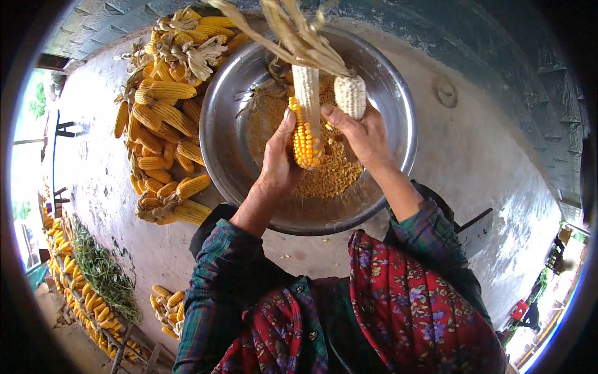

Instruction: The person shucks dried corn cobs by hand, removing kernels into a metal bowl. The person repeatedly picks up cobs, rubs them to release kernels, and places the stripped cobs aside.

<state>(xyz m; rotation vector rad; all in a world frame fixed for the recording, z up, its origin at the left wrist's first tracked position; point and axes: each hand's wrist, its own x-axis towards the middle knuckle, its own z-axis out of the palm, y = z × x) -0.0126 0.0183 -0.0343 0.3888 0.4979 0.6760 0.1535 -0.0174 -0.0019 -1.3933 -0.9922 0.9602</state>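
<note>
My left hand point(278, 161) grips a partly shelled corn cob point(306, 96) over a wide metal basin. Rows of yellow kernels point(304, 148) remain on its near and left side, while the upper part is bare and white. In my right hand point(366, 140) is a bare white cob point(350, 96), its lower end covered by my fingers. The right thumb is close to the left hand's cob; whether they touch is unclear. Dry husk leaves point(299, 35) stretch above both cobs, partly blurred. Loose kernels point(334, 180) lie in the bottom of the metal basin point(219, 154).
Unshelled corn ears point(163, 110), some with husks, are heaped left of the basin. A smaller group of ears point(168, 308) lies lower left on the concrete floor point(472, 140). Farther left are green stalks point(100, 266) and a long row of hung corn point(86, 294).
</note>
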